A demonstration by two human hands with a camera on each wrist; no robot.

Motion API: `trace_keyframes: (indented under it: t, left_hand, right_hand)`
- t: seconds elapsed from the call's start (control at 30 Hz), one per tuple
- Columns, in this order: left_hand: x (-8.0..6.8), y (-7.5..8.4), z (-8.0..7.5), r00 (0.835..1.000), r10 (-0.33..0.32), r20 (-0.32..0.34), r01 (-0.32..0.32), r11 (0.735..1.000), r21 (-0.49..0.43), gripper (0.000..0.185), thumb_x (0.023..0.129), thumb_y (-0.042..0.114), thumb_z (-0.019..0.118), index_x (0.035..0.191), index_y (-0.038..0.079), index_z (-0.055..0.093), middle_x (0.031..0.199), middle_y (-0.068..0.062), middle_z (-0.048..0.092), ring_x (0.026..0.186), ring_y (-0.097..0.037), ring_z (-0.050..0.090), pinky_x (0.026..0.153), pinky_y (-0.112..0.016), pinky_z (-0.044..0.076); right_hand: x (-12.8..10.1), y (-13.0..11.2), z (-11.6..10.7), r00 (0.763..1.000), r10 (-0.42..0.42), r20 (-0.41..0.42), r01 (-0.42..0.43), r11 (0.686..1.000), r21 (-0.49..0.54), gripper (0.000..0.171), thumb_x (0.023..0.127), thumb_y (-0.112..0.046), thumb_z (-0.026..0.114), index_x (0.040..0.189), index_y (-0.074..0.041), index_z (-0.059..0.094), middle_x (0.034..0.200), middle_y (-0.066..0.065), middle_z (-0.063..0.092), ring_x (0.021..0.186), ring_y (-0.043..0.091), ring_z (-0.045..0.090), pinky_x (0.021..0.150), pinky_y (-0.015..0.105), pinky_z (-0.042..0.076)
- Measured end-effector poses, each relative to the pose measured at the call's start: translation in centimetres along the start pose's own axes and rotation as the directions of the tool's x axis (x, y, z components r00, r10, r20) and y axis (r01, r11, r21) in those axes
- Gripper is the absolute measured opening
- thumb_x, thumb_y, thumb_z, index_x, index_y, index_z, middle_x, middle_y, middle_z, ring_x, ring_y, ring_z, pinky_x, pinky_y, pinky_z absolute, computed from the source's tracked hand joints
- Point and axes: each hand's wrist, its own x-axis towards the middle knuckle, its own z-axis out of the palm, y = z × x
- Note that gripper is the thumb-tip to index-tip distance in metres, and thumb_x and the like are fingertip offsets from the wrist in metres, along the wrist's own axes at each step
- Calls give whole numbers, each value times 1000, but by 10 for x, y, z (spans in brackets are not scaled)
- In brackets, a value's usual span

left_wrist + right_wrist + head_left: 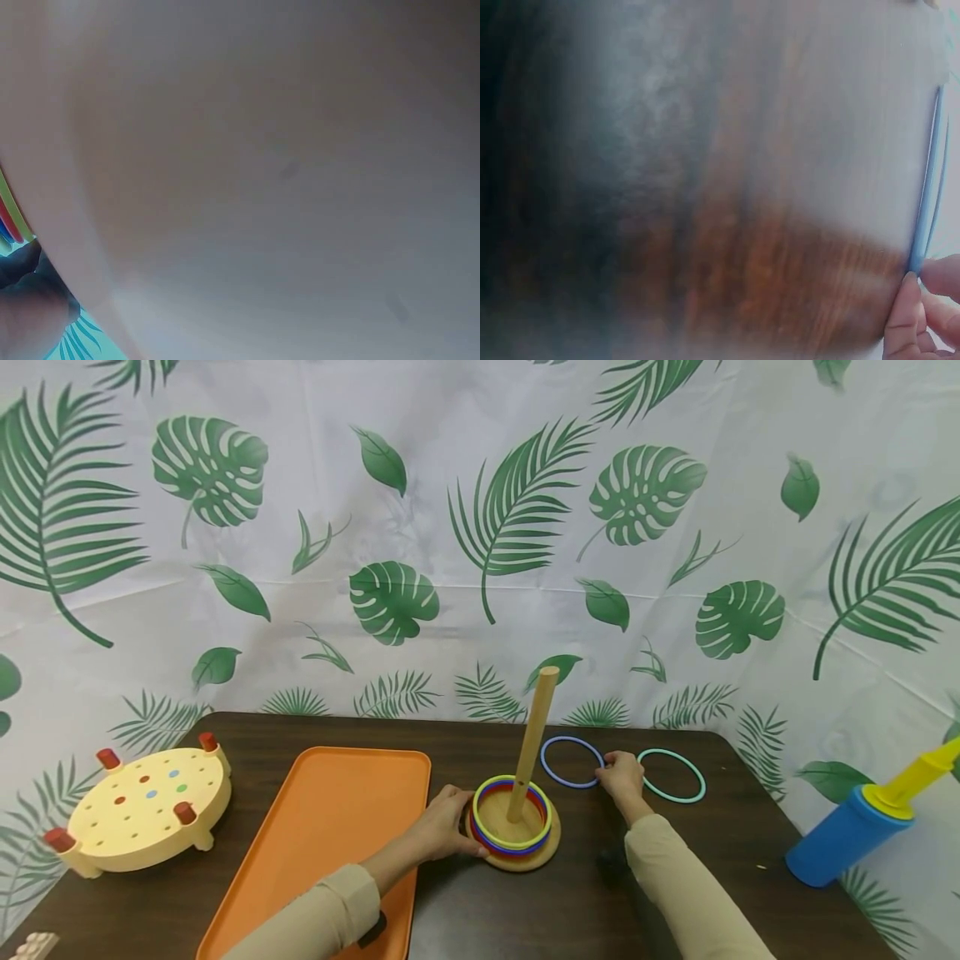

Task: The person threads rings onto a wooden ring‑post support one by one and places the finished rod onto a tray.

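Observation:
A wooden peg stand (534, 743) with a round base (552, 845) stands near the middle of the table. Around its peg lie stacked rings, with a yellow ring (550, 822) uppermost and blue and red below. My left hand (441, 828) holds the left side of the stand, thumb in front and fingers behind, against the rings. Between thumb and fingertips, my right hand (624, 778) pinches the right edge of a periwinkle-blue ring (567, 739), also seen in the right wrist view. Just right of that hand, a mint-green ring (703, 787) lies on the table.
An orange tray (352, 827) lies under my left forearm. Farther left stands a round cream pegboard (142, 810) with red pegs. At the right edge is a blue and yellow cylinder-shaped toy (847, 835). A leaf-print cloth (480, 543) hangs behind the dark table (510, 910).

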Motion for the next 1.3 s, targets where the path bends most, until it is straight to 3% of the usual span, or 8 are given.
trace_keyframes:
  t: [0.33,0.87,1.0,1.1,1.13,1.2,1.3]
  left_hand:
    - [0,-1,1,1000,4,-5,-4,1000,-3,80,62,26,89,125,-7,53,112,-15,50,104,-29,49,92,-45,43]
    - [-1,-1,-2,1000,19,-8,-19,1000,12,79,61,25,89,124,-7,53,110,-15,51,102,-29,50,90,-45,44]
    - [-1,0,-2,1000,17,-10,-16,1000,11,79,61,25,89,124,-7,53,111,-15,51,102,-29,50,91,-45,44]
    - [-1,0,-1,1000,12,-9,-12,1000,15,79,62,26,89,125,-7,53,111,-15,51,102,-29,50,91,-45,44]
    - [-1,-1,-1,1000,13,-11,-13,1000,15,79,62,26,89,124,-7,53,111,-15,51,102,-29,50,91,-45,44]
    - [0,-1,-1,1000,13,-10,-13,1000,16,79,62,26,89,124,-7,53,111,-15,51,102,-28,50,90,-44,44]
    - [0,-1,0,1000,10,-6,-10,1000,16,79,62,26,88,125,-7,53,111,-15,51,101,-27,50,90,-44,44]
  right_hand:
    - [0,-2,-3,1000,6,-2,-6,998,-70,32,75,-5,62,103,12,61,105,30,61,104,47,52,88,51,41]
    - [-6,2,-8,998,21,-52,-22,1000,-6,23,80,-4,58,97,8,67,101,25,65,102,45,54,88,51,42]
    - [-7,3,-11,998,27,-64,-21,995,94,21,83,-3,59,97,10,67,97,25,66,97,43,55,86,47,45]
    - [-5,2,-15,996,54,-64,-39,975,220,21,84,-2,59,100,12,66,90,22,67,76,24,62,68,31,52]
    - [-5,2,-17,996,62,-60,-45,968,248,22,84,-2,59,101,12,65,88,21,68,68,18,63,68,30,53]
    - [-4,0,-21,996,78,-42,-59,942,331,24,85,-1,59,104,13,64,78,14,68,53,8,59,58,25,53]
    - [-4,-4,-28,995,98,-9,-83,888,452,28,87,0,58,110,15,60,66,1,63,48,1,54,57,22,52]
